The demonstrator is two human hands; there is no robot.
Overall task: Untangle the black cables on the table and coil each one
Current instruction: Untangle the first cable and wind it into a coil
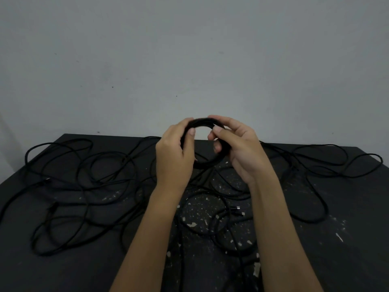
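Observation:
A small round coil of black cable (207,163) is held upright above the far middle of the black table (347,260). My left hand (174,152) grips the coil's left side, thumb inside the ring. My right hand (237,148) pinches its right side and top. A strand runs from the coil down to the table. Loose black cables (84,186) sprawl in tangled loops over the left half, and more loops (315,186) lie on the right. Two metal-tipped plugs (239,210) rest between my forearms.
The tabletop is black with pale chipped specks near its middle. A plain grey wall (189,60) stands right behind the table's far edge. Some cable loops reach the table's left and right edges.

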